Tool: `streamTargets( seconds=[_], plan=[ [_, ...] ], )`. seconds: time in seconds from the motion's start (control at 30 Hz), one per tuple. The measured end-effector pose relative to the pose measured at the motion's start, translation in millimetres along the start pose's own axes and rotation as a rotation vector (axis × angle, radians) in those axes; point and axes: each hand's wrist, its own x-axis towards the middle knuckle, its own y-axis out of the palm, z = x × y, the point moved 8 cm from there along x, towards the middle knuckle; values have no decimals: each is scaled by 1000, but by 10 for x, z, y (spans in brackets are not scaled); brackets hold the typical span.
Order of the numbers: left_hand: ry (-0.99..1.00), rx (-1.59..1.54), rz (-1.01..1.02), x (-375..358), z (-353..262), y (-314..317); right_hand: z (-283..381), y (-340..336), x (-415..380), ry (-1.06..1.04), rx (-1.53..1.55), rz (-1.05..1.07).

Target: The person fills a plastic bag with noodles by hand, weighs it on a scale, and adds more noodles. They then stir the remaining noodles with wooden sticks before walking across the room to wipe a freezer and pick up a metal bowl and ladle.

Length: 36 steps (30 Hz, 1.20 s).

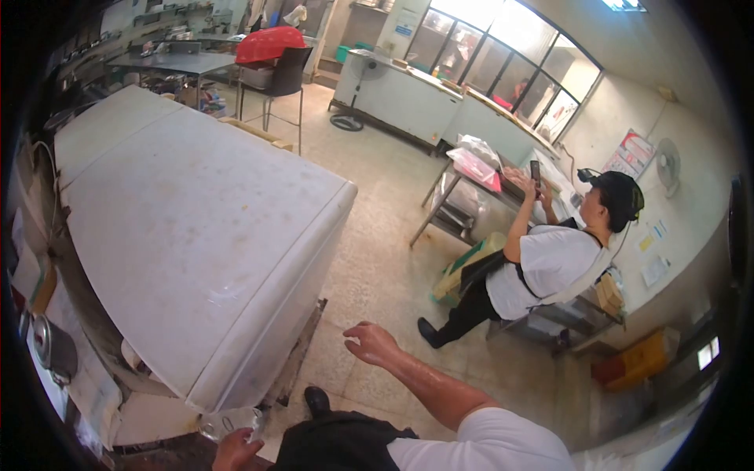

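At the bottom edge, my left hand (238, 449) has its fingers closed on a clear, see-through container (224, 424); whether it is a jar or a cup I cannot make out. This container is beside the near corner of a large white chest freezer (212, 228) with a stained lid. My right hand (369, 343) hangs in the air over the tiled floor, to the right of the freezer. Its fingers are loosely apart and nothing is in them.
A person (550, 259) in a cap stands to the right, holding a phone (536, 170). Beyond are a metal table (448, 192) with plastic bags, a black chair (292, 74) with a red tub (269, 45), and white chest freezers (393, 98). A metal pot (52, 345) is at far left.
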Motion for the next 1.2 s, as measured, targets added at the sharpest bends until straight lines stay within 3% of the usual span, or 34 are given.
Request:
streamTargets(
  seconds=[0.4, 1.2],
  plan=[
    [-79, -23, -23, -101, -158, -36, -91, 2, -21, -30, 1, -33],
    [-34, 29, 36, -216, -269, 25, -227, 36, -141, 2, 25, -22]
  ],
)
